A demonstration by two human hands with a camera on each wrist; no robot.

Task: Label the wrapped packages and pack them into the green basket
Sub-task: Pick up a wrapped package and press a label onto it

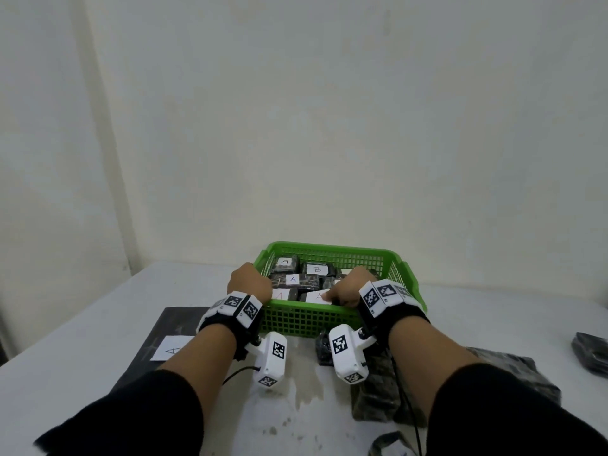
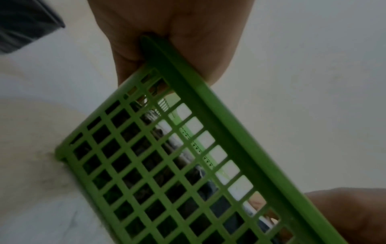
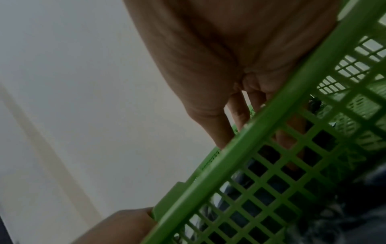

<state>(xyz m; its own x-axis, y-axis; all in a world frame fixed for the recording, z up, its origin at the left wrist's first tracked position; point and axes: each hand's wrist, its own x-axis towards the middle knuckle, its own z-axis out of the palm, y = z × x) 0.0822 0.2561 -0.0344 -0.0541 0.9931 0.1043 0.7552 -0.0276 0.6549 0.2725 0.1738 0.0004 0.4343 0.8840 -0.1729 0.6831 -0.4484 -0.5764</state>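
The green mesh basket stands mid-table and holds several dark wrapped packages with white labels: A, B and A. My left hand grips the basket's near-left corner; in the left wrist view the left hand curls round the rim. My right hand reaches over the near rim beside a package labelled A. In the right wrist view its fingers run straight down inside the basket wall; their tips are hidden behind the mesh.
A black sheet with a loose white label A lies at the near left. A small dark package sits just before the basket. Crumpled dark wrapping lies near right, another dark package at the right edge. A wall stands close behind.
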